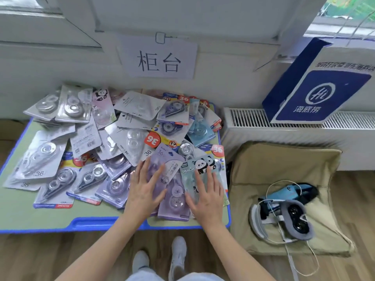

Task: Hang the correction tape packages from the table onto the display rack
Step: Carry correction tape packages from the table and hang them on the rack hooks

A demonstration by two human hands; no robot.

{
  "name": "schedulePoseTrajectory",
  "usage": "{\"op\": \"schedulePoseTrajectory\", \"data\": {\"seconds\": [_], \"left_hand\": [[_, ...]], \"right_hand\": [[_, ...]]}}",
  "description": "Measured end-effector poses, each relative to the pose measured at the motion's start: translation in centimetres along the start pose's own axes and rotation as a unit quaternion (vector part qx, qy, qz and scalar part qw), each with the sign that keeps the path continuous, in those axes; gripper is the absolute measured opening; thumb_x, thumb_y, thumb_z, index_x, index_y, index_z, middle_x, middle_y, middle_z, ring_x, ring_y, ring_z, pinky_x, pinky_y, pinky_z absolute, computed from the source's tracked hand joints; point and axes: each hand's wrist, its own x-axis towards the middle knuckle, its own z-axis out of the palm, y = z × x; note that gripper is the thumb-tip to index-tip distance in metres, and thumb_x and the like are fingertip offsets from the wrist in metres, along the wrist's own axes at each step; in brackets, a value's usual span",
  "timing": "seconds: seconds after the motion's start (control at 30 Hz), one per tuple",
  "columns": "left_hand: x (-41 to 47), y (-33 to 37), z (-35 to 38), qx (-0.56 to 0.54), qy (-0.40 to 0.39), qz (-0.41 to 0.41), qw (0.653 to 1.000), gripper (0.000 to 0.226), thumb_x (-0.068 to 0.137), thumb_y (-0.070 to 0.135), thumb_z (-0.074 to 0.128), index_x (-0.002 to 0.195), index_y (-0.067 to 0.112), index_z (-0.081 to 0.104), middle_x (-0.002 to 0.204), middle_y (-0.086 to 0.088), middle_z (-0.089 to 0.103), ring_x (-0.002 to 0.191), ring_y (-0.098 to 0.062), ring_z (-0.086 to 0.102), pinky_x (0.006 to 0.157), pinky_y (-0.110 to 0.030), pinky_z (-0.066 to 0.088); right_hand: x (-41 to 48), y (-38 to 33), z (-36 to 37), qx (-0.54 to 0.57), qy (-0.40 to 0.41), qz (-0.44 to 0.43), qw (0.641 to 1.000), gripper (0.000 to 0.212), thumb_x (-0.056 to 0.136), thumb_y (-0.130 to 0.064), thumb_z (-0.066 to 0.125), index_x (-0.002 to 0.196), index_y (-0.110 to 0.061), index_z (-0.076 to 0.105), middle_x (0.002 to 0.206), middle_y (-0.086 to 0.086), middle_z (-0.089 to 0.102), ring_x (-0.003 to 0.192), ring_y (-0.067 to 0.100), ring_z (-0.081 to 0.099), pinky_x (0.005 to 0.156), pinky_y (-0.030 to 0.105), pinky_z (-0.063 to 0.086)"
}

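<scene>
Left hand (145,189) lies flat, fingers straight, on a lilac blister-card correction tape package (176,193), near right on the green surface (20,216); right hand (205,196) likewise on a mint panda-printed package (188,170); probably light, slippery; pinch card edges.

Dozens of correction tape packages (129,138) lie flat and overlapping on the green, blue-edged table (18,211). A lilac package (174,187) and a panda package (203,163) lie side by side at its front right
</scene>
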Motion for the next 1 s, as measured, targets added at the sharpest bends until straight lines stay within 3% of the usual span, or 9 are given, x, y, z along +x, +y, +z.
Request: {"op": "schedulePoseTrajectory", "data": {"seconds": [0.1,0.5,0.67,0.8,1.0], "left_hand": [[0.0,-0.2,-0.1,0.004,0.007,-0.004,1.0,0.064,0.081,0.051,0.046,0.136,0.02,0.051,0.151,-0.018,0.029,0.137,-0.034,0.021,0.106,-0.054,0.028],[-2.0,0.0,-2.4,-0.052,0.077,0.002,0.996,0.061,0.073,0.033,0.064,0.13,0.013,0.057,0.147,-0.016,0.035,0.133,-0.038,0.032,0.105,-0.055,0.031],[-3.8,-0.6,-3.9,-0.077,0.084,0.018,0.993,0.065,0.075,0.044,0.051,0.129,0.009,0.058,0.144,-0.018,0.04,0.132,-0.039,0.033,0.106,-0.049,0.026],[-6.4,-1.4,-4.6,-0.116,0.084,0.044,0.989,0.065,0.07,0.03,0.067,0.131,0.008,0.055,0.145,-0.018,0.037,0.134,-0.042,0.032,0.106,-0.055,0.028],[-13.3,-2.3,-5.8,-0.143,0.051,0.106,0.983,0.065,0.072,0.019,0.077,0.132,0.01,0.054,0.146,-0.018,0.037,0.134,-0.042,0.035,0.106,-0.056,0.03]], "right_hand": [[0.1,0.4,0.4,0.011,0.019,-0.022,1.0,0.067,0.076,-0.057,0.052,0.131,-0.019,0.057,0.141,0.016,0.047,0.125,0.036,0.05,0.096,0.049,0.045],[-0.3,-0.4,-0.3,0.078,0.075,-0.027,0.994,0.064,0.073,-0.049,0.059,0.124,-0.011,0.063,0.138,0.021,0.048,0.121,0.035,0.054,0.093,0.046,0.046],[-2.3,-1.7,-1.4,0.069,0.123,0.012,0.99,0.061,0.063,-0.039,0.071,0.117,-0.011,0.067,0.132,0.023,0.053,0.115,0.039,0.058,0.088,0.05,0.049],[-5.9,-3.3,-2.3,0.068,0.152,0.037,0.985,0.06,0.064,-0.038,0.072,0.118,-0.011,0.067,0.132,0.022,0.053,0.117,0.039,0.056,0.089,0.053,0.049],[-15.2,-7.5,-3.4,0.042,0.194,0.11,0.974,0.062,0.066,-0.04,0.072,0.122,-0.013,0.065,0.133,0.023,0.052,0.111,0.041,0.058,0.083,0.047,0.05]]}}
